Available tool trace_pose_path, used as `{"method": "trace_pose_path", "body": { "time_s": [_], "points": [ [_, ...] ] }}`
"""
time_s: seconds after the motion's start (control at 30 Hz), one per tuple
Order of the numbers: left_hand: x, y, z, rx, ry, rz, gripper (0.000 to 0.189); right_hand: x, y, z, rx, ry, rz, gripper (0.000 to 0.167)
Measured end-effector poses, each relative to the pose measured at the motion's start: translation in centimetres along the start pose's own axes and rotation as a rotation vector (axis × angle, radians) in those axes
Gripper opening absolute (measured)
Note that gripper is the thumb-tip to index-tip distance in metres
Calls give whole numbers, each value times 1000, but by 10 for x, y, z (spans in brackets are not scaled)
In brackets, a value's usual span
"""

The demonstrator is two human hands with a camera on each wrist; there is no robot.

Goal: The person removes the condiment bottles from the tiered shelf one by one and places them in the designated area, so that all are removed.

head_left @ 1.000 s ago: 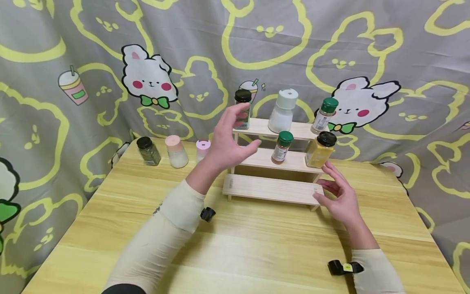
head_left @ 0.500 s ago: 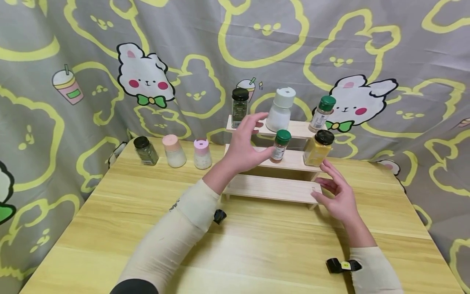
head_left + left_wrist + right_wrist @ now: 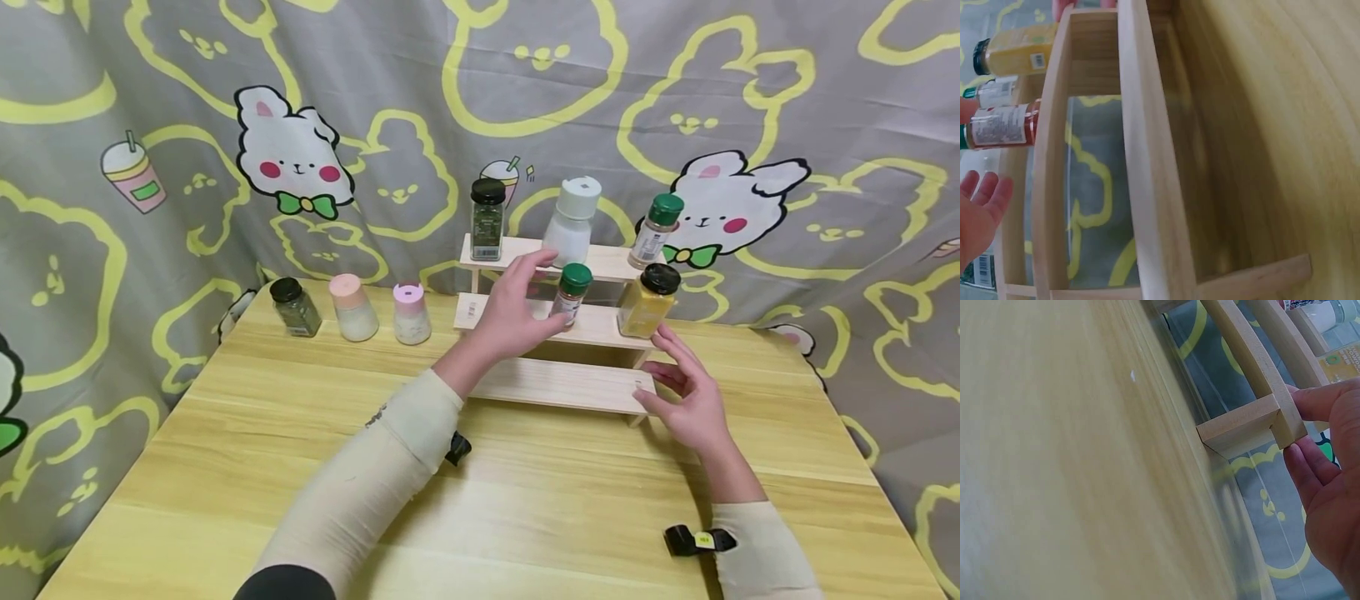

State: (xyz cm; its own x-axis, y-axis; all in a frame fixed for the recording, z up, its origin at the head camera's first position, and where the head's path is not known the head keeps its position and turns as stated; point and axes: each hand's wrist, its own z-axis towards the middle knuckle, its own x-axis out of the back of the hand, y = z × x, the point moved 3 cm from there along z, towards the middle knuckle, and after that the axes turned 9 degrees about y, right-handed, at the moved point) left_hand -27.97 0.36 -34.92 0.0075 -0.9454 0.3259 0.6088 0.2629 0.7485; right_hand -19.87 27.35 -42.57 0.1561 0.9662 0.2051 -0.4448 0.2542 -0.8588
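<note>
Nearest us, the bench (image 3: 540,500) runs up to the wooden rack (image 3: 558,386). At the right end of its lowest board, the right hand (image 3: 688,408) stays where it was a second ago, thumb and fingertips pinching the board's end; we read that as steadying the rack.

The left hand (image 3: 517,312) is what has changed. A second ago it was raised at the rack's left end, in front of the top shelf's black-capped jar; now it has swung right to the red jar (image 3: 574,279) with a green cap, which stands upright on the middle shelf. Its fingers are spread wide, with a clear gap between them and the jar; the thumb overlaps the jar, and we cannot tell whether it touches. We see no hold yet, so we judge the work to be at the approach to that jar. Right of it, the yellow jar (image 3: 647,310) keeps its place.

Over on the left of the bench, the pink-capped jar (image 3: 411,315), partly covered by the hand a second ago, now shows fully beside the peach-capped jar (image 3: 352,308).

Farther back, the top shelf's three jars stand unmoved before the curtain (image 3: 405,50).
</note>
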Motion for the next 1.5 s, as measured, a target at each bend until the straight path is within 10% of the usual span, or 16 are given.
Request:
{"method": "trace_pose_path", "body": {
  "time_s": [1.5],
  "points": [
    [-22, -8, -5, -26, -10, 47, 68, -1, -3, 0, 0, 5, -13, 78]
  ]
}}
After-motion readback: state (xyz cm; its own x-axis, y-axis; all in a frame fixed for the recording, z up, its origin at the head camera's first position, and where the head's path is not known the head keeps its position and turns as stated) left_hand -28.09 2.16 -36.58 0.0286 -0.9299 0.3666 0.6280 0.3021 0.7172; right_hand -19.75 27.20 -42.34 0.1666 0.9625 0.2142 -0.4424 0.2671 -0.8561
